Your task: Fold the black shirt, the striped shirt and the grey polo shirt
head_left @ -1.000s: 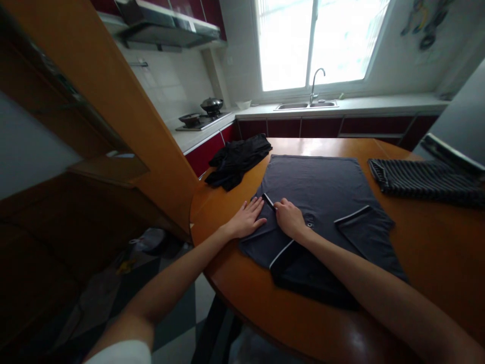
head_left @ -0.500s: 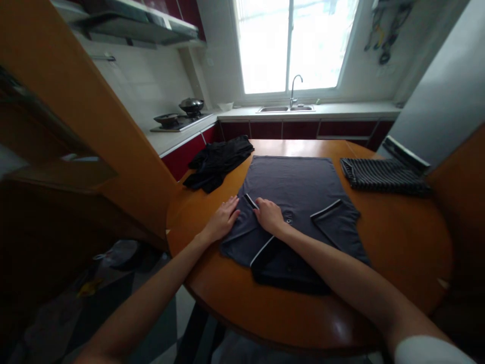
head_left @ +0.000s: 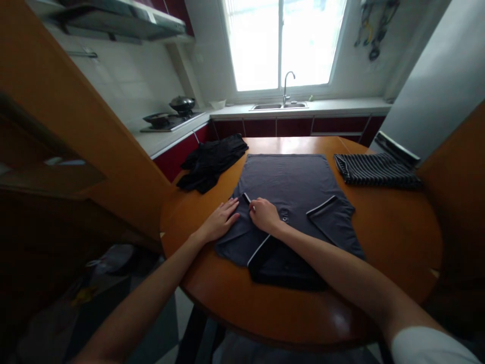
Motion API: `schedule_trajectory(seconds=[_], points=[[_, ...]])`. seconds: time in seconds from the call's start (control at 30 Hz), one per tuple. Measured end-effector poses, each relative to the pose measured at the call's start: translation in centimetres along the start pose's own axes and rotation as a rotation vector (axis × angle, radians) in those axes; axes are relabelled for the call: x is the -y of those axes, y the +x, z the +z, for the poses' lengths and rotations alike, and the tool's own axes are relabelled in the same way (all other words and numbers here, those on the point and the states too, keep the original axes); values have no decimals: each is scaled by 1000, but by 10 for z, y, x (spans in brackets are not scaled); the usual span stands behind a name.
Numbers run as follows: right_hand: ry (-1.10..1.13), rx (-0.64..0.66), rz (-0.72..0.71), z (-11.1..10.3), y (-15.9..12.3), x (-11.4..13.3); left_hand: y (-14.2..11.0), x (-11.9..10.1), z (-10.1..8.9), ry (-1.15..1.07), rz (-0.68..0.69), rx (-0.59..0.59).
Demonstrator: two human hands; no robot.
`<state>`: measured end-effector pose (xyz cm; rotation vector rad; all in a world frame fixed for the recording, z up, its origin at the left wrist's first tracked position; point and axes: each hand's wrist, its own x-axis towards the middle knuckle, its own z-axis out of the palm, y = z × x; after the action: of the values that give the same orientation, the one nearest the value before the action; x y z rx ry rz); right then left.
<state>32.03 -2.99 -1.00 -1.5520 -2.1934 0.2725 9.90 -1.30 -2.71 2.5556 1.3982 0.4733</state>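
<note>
A dark grey polo shirt (head_left: 291, 187) with white trim lies flat on the round wooden table (head_left: 390, 237), collar toward me and both sleeves folded inward. My left hand (head_left: 220, 221) rests flat with fingers stretched out on the folded left sleeve. My right hand (head_left: 264, 215) lies beside it, fingers curled onto the white-trimmed sleeve cuff (head_left: 247, 198).
A crumpled black garment (head_left: 210, 161) lies at the table's far left. A folded striped garment (head_left: 375, 171) sits at the far right. A wooden partition (head_left: 76, 116) rises to the left. Behind the table run a kitchen counter, a stove with a wok (head_left: 182, 104) and a sink (head_left: 278, 106).
My view has shifted, so the table sits further left in the frame. Both hands have stayed on the folded left sleeve.
</note>
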Motion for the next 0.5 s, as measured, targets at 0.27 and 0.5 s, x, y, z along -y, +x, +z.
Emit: schedule_trajectory(seconds=[0.27, 0.5], points=[[50, -55, -234, 9, 2, -4, -1, 6, -8, -34, -78, -208], [-38, 165, -247, 22, 0, -9, -1, 9, 2, 131, -138, 116]])
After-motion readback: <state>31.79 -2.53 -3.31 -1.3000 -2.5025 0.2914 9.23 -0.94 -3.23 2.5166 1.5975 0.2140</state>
